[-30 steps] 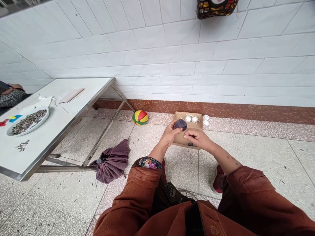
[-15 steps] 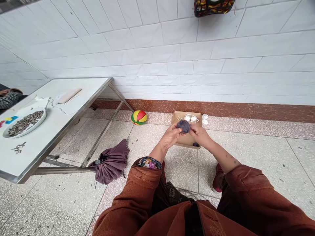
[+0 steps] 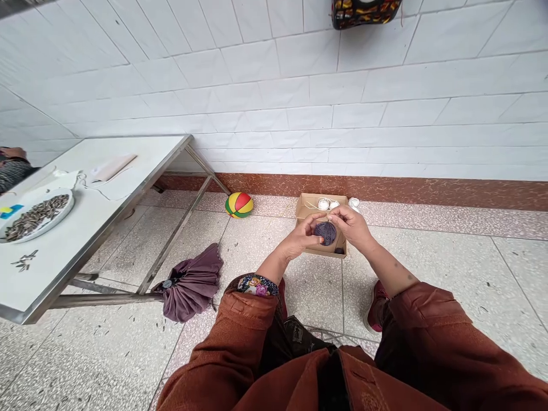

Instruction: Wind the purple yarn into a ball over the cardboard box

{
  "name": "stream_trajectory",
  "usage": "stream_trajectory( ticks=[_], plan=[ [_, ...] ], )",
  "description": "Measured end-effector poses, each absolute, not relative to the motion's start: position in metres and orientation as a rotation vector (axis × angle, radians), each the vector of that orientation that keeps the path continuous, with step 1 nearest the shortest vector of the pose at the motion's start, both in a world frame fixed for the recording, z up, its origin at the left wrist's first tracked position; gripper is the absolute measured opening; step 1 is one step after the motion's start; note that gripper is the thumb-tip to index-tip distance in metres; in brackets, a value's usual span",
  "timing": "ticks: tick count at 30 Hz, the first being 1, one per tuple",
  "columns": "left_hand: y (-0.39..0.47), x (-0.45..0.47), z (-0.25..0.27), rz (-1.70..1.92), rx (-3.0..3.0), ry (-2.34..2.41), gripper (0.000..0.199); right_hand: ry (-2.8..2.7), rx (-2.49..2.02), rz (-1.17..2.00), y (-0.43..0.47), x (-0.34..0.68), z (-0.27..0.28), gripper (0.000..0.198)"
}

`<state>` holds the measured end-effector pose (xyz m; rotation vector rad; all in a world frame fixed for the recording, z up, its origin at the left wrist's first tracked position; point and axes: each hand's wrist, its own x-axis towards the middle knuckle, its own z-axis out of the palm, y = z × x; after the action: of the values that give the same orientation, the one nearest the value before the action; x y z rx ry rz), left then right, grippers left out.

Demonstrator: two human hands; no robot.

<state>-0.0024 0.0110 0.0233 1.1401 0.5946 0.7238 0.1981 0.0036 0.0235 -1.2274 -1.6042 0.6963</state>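
Note:
A dark purple-grey ball of yarn [image 3: 325, 233] is held in the fingers of my left hand [image 3: 298, 238], which curl round its left side. My right hand [image 3: 350, 225] pinches at the top of the ball, where its fingertips meet the yarn strand; the strand itself is too thin to follow. Below both hands lies an open cardboard box [image 3: 321, 252] on the floor. Inside it are white yarn balls [image 3: 324, 204] at the far end and a small dark ball [image 3: 339, 250] at the near right corner, partly hidden by my right hand.
A multicoloured ball [image 3: 239, 205] rests by the wall. To the left stands a metal-framed table [image 3: 141, 191] with a plate of seeds [image 3: 40, 217]. A folded purple umbrella [image 3: 192, 285] leans at its leg. Another person's sleeve [image 3: 15, 171] shows at far left.
My right hand has risen from the ball's right side to its top. The yarn ball has shifted slightly right and nearer to me in my left hand.

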Motion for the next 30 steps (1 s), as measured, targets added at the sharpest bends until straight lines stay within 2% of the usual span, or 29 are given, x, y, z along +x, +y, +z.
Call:
stream_trajectory(
  ticks=[8, 13, 17, 20, 25, 30],
  plan=[
    [0.019, 0.000, 0.018, 0.968, 0.841, 0.676, 0.053, -1.775, -1.302, 0.705, -0.002, 0.184, -0.006, 0.020],
    [0.024, 0.000, 0.013, 1.068, 0.874, 0.870, 0.048, -1.990, -1.059, 0.804, -0.017, 0.176, 0.008, 0.018],
    [0.020, -0.001, 0.013, 0.972, 1.061, 0.962, 0.045, -1.881, -1.005, 0.769, -0.014, 0.183, 0.029, 0.017],
    [0.014, -0.003, 0.018, 0.814, 1.130, 0.831, 0.047, -1.739, -1.106, 0.665, -0.003, 0.191, 0.031, 0.019],
    [0.009, -0.004, 0.026, 0.758, 0.989, 0.582, 0.067, -1.577, -1.308, 0.694, 0.009, 0.195, 0.004, 0.027],
    [0.019, -0.001, 0.020, 0.965, 0.796, 0.671, 0.055, -1.797, -1.286, 0.747, -0.001, 0.183, -0.015, 0.022]
  ],
)
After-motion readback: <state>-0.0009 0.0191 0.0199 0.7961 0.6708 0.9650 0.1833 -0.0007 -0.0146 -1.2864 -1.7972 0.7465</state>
